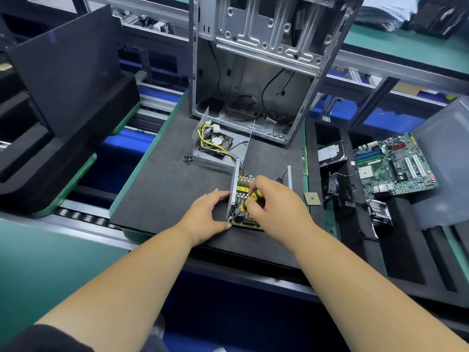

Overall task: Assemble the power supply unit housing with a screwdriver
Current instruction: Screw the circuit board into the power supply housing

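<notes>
At far left, a black foam tray [68, 118] with a glossy dark panel sits on the roller line. My left hand [206, 214] lies flat on the grey, felt-like mat [162, 189], straight fingers pressing the perforated metal wall of the open power supply housing [234, 189]. Beyond it, small black screws [187, 159] sit beside the bent steel cover with its fan [218, 143]. My right hand [272, 199] curls tightly around the yellow-and-black screwdriver [250, 200], tip down inside the housing. Farther right, a green motherboard [396, 165] rests on foam.
</notes>
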Demonstrator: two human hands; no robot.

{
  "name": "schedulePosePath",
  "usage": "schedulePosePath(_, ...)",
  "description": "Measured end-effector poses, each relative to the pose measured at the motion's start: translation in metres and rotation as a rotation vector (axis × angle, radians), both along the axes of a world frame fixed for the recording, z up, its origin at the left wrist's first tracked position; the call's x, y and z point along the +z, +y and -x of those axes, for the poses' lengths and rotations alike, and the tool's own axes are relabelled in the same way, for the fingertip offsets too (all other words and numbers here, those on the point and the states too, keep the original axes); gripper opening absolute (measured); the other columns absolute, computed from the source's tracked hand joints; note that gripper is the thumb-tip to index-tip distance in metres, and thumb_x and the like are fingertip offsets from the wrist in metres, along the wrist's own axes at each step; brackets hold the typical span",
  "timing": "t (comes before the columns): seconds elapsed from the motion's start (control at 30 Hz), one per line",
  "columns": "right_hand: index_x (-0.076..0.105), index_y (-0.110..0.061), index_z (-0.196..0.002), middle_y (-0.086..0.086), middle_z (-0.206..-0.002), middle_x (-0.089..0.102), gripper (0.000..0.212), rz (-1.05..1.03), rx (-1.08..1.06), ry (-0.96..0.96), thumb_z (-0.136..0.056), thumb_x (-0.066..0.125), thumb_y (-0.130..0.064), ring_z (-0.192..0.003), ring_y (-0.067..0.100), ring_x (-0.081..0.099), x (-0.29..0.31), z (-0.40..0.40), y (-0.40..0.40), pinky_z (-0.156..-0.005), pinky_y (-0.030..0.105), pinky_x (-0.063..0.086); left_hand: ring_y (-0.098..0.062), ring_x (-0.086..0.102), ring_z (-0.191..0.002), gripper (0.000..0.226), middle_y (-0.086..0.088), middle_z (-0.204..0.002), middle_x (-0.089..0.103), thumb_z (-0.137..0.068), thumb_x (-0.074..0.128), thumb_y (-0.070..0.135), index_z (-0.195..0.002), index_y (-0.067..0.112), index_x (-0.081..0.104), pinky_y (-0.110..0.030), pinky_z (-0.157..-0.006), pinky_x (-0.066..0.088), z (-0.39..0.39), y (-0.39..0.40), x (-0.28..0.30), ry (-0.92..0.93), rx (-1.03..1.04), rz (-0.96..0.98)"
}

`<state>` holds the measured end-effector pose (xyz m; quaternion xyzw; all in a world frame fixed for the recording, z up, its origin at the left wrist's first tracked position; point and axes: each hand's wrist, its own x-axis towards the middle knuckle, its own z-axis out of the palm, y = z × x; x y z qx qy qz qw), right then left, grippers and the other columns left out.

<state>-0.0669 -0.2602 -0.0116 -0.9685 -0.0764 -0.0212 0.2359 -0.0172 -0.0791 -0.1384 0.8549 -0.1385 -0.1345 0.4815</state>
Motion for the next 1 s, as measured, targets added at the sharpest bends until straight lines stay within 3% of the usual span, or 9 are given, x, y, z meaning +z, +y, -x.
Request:
schedulePosePath(0.2,0.052,-0.022,-0.095,-0.009,-0.086,0.056,0.003,0.104,0.118,0.009,-0.092,0.053,-0.023,-0.081,0.017,0.049,0.006,-0.004,0.003,-0.063,0.032,0.037,-0.006,0.019,-0.147,0.079,0.009,-0.148,0.045,-0.074,0.078,0.022,-0.143,0.034,0.042,-0.039,-0.121,0.019,0.0,0.0,-0.002,-0.056,-0.021,-0.025)
schedulePosePath(0.33,0.054,-0.018,-0.106,-0.002,-0.105,0.056,0.012,0.29,0.267,0.03,-0.094,0.052,-0.016,-0.094,0.023,0.052,0.015,-0.009,0.007,-0.073,0.038,0.047,-0.008,0.02,-0.147,0.077,0.005,-0.149,0.043,-0.075,0.078,0.024,-0.142,0.034,0.041,-0.039,-0.121,0.02,0.001,-0.001,-0.004,-0.092,-0.016,-0.052)
schedulePosePath(0.43,0.054,-0.02,-0.111,-0.001,-0.109,0.055,0.017,0.406,0.28,0.069,-0.094,0.056,-0.016,-0.096,0.024,0.055,0.019,-0.014,0.009,-0.072,0.037,0.048,-0.009,0.02,-0.147,0.078,0.005,-0.149,0.043,-0.075,0.077,0.025,-0.143,0.036,0.04,-0.037,-0.121,0.02,0.001,-0.001,-0.005,-0.099,-0.011,-0.061)
schedulePosePath(0.53,0.056,-0.016,-0.103,0.001,-0.097,0.061,0.014,0.464,0.228,0.093,-0.095,0.058,-0.028,-0.087,0.026,0.057,0.023,-0.023,0.012,-0.066,0.034,0.044,-0.008,0.02,-0.147,0.077,0.007,-0.147,0.045,-0.074,0.077,0.025,-0.142,0.038,0.041,-0.034,-0.121,0.017,0.001,-0.002,-0.006,-0.105,-0.01,-0.057)
schedulePosePath(0.63,0.048,-0.018,-0.088,-0.003,-0.069,0.045,0.026,0.531,0.182,0.098,-0.095,0.056,-0.042,-0.074,0.026,0.05,0.024,-0.029,0.014,-0.055,0.031,0.033,-0.007,0.019,-0.147,0.078,0.006,-0.149,0.043,-0.075,0.076,0.026,-0.142,0.039,0.039,-0.027,-0.12,0.011,0.001,-0.002,-0.007,-0.107,-0.009,-0.074)
schedulePosePath(0.73,0.042,-0.019,-0.076,-0.004,-0.062,0.039,0.035,0.591,0.117,0.075,-0.095,0.049,-0.047,-0.067,0.025,0.048,0.02,-0.028,0.016,-0.047,0.027,0.024,-0.008,0.019,-0.146,0.077,0.006,-0.149,0.042,-0.076,0.076,0.027,-0.142,0.04,0.038,-0.023,-0.116,0.008,0.002,-0.002,-0.008,-0.114,-0.003,-0.089)
schedulePosePath(0.9,0.04,-0.02,-0.065,-0.004,-0.064,0.041,0.04,0.523,-0.051,0.03,-0.097,0.041,-0.044,-0.066,0.024,0.046,0.012,-0.022,0.024,-0.048,0.027,0.02,-0.008,0.019,-0.147,0.076,0.009,-0.148,0.043,-0.076,0.075,0.026,-0.142,0.039,0.039,-0.029,-0.12,0.012,0.001,-0.002,-0.008,-0.122,-0.019,-0.091)
schedulePosePath(1.0,0.061,-0.017,-0.096,0.002,-0.092,0.055,0.026,0.342,0.037,0.078,-0.093,0.043,-0.035,-0.089,0.026,0.053,0.015,-0.022,0.027,-0.061,0.032,0.035,-0.009,0.019,-0.147,0.072,0.007,-0.148,0.044,-0.077,0.075,0.026,-0.14,0.034,0.042,-0.035,-0.121,0.015,0.001,-0.002,-0.007,-0.123,-0.024,-0.101)
